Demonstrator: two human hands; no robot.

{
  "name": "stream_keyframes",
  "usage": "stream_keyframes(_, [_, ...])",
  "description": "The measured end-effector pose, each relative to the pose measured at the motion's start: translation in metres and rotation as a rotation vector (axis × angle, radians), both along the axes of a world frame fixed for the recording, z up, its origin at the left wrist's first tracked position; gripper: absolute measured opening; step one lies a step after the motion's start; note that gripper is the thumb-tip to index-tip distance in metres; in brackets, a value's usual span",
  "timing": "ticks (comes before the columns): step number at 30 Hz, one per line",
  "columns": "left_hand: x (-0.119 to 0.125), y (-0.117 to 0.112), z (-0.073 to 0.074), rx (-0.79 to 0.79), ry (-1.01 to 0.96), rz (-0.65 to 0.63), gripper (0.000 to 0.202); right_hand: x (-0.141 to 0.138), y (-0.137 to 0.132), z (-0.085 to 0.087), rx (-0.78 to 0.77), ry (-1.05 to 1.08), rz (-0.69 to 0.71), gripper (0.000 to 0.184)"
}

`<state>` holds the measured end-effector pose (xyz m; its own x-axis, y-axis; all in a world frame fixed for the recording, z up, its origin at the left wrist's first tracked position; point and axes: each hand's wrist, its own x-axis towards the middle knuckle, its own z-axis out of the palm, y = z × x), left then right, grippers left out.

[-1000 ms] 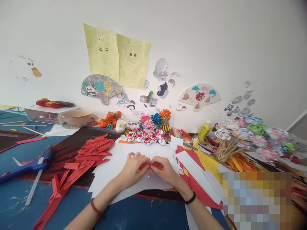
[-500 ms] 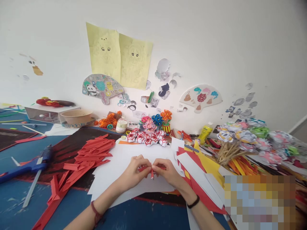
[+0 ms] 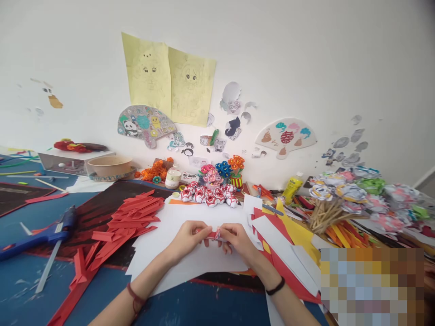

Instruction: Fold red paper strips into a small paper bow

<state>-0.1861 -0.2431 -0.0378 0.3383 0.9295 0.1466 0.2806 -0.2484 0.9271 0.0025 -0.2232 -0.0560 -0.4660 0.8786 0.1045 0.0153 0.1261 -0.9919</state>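
Note:
A small folded red-and-white paper strip (image 3: 212, 235) is pinched between both hands above the white paper sheets (image 3: 163, 262). My left hand (image 3: 190, 236) grips its left end between thumb and fingers. My right hand (image 3: 238, 239) is closed on the right end, where the paper looks gathered into pleats. Just beyond the hands lies a cluster of red-and-white folded paper flowers (image 3: 211, 198). Folded red paper strips (image 3: 132, 217) are heaped left of the white sheets.
A blue hot glue gun (image 3: 50, 233) lies at the left. Red and yellow paper sheets (image 3: 288, 226) and white offcuts are on the right, near paper flowers on sticks (image 3: 322, 213). A bowl (image 3: 110, 167), a glue jar (image 3: 173, 178) and a yellow bottle (image 3: 292, 188) stand along the wall.
The paper piece has turned from hanging downward between the fingertips to lying crosswise, with its red length showing. Both hands have shifted slightly apart, and the right fingers now show beneath.

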Motion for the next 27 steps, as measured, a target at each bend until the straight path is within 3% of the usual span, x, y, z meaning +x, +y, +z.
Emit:
stream_keyframes(5, [-0.001,0.005,-0.008,-0.008,-0.038,0.032,0.043,0.006,-0.001,0.003,-0.058,-0.027,0.107,0.041])
stream_keyframes(11, [-0.002,0.004,-0.006,0.060,0.029,0.028,0.048,0.011,-0.002,0.006,-0.114,-0.039,0.197,0.040])
stream_keyframes(22, [0.004,0.003,-0.013,-0.033,0.007,0.082,0.050,0.010,-0.004,0.004,-0.063,-0.069,0.172,0.036])
stream_keyframes(27, [0.004,0.001,-0.010,0.017,0.062,0.072,0.050,0.011,-0.003,0.005,-0.031,-0.067,0.138,0.033])
